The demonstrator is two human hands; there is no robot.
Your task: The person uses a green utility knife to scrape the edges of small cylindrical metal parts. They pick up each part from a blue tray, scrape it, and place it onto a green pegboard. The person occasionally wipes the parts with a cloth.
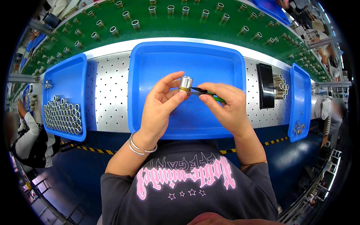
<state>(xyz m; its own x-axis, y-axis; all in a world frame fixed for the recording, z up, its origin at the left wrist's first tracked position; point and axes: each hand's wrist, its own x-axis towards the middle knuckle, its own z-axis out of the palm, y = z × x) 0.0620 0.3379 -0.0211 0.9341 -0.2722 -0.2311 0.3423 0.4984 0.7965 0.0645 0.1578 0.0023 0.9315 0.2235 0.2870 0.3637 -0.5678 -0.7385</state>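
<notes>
My left hand [162,103] is closed on a small metal cylinder [185,83], thumb and fingertips pinching its lower end so it stands roughly upright over the middle blue tray [150,60]. A thin yellowish ring sits around the cylinder near its base. My right hand [225,105] is closed on green-handled tweezers [208,92], whose dark tips touch the cylinder at the ring.

Handling, my read: the cylinder looks like solid, stiff metal, light for its kind, smooth and shiny, so likely slippery. I'd grip it by the side wall low down, as it is now, leaving the ring zone free. The ring looks thin and probably soft, easy to knock askew. The tweezers are rigid with fine tips, best held mid-handle.

Around: the left blue tray [63,78] holds many similar cylinders [62,116] packed in rows. The narrow right blue tray [300,97] has a few small parts at its near end. A black block [265,85] lies on the perforated bench [108,90], with more cylinders [281,86] stacked just beside it. A green belt [161,22] beyond carries spaced cylinders. Another person's sleeve [26,135] shows at far left.
</notes>
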